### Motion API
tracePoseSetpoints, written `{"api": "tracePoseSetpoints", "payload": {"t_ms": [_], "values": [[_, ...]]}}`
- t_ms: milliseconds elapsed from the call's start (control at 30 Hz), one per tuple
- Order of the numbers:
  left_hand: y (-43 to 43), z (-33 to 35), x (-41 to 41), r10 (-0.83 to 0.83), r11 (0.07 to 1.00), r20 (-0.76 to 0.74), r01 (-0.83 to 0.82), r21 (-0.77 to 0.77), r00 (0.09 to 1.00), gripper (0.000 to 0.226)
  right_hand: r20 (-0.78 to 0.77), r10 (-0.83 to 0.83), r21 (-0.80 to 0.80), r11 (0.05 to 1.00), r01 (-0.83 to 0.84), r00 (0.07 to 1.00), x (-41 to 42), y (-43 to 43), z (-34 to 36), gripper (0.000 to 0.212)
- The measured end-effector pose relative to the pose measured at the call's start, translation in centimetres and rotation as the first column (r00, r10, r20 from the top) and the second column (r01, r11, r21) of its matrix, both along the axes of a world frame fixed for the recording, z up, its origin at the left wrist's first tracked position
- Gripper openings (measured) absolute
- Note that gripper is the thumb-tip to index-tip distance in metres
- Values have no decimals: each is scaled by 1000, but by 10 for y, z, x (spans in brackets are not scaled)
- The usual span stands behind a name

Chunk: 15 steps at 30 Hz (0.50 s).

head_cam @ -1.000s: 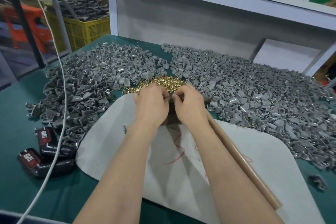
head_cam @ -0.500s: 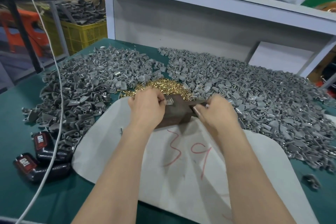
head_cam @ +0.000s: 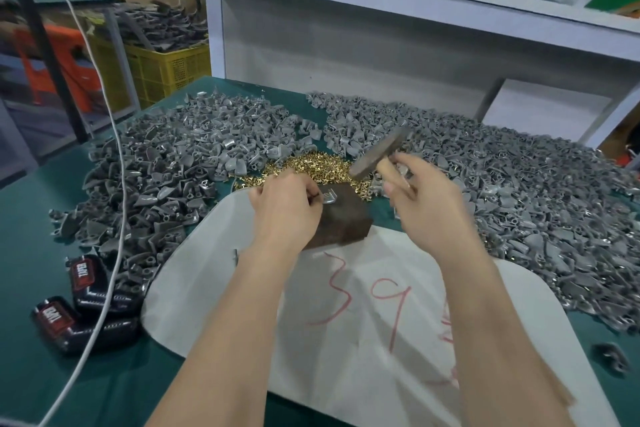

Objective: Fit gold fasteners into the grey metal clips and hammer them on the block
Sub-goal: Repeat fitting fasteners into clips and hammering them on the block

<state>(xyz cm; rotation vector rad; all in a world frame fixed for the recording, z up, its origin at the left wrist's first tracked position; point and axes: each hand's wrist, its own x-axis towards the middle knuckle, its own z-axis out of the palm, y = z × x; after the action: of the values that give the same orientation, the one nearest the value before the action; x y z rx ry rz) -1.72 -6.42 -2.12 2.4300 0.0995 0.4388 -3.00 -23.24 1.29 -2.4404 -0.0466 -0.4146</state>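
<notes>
A dark brown block (head_cam: pixel 343 217) stands at the far edge of a white sheet (head_cam: pixel 363 315). On its top lies one grey metal clip (head_cam: pixel 328 196), pinched at its left end by my left hand (head_cam: pixel 287 210). My right hand (head_cam: pixel 420 199) grips the wooden handle of a hammer, and the blurred hammer head (head_cam: pixel 379 155) hangs raised above and to the right of the block. A small heap of gold fasteners (head_cam: pixel 311 168) lies just behind the block.
Large piles of grey clips cover the green table on the left (head_cam: pixel 166 177) and right (head_cam: pixel 502 191). Two black battery packs (head_cam: pixel 79 302) and a white cable (head_cam: pixel 110 218) lie at the left. A white shelf unit (head_cam: pixel 381 38) stands behind, a yellow crate (head_cam: pixel 162 69) beyond.
My right hand left the block, took up the hammer and raised it above the block. My left hand stays at the clip on the block.
</notes>
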Motion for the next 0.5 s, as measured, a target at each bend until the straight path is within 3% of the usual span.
{"api": "tracePoseSetpoints", "payload": {"t_ms": [100,133,233,267,400,433,500], "values": [[0,-1,0,-4,1000,20,4,6,1000,11,257,32,10,999,-36,966,-11,14,6,39],[0,0,1,-1,1000,22,0,13,1000,12,239,69,-15,998,-68,969,-12,17,5,39],[1,0,1,5,999,7,-5,48,1000,17,-11,134,-181,974,-134,991,-10,23,-3,42],[1,0,1,3,999,6,-3,45,1000,17,-9,131,-177,976,-130,991,-9,23,-3,42],[0,-1,2,10,1000,21,-10,-13,1000,14,292,59,48,996,-76,955,-14,23,6,39],[0,-1,2,10,1000,22,-10,-6,1000,14,271,78,27,996,-89,960,-14,23,7,39],[-1,0,1,6,1000,18,-6,26,1000,15,56,128,-139,983,-119,990,-14,27,2,40]]}}
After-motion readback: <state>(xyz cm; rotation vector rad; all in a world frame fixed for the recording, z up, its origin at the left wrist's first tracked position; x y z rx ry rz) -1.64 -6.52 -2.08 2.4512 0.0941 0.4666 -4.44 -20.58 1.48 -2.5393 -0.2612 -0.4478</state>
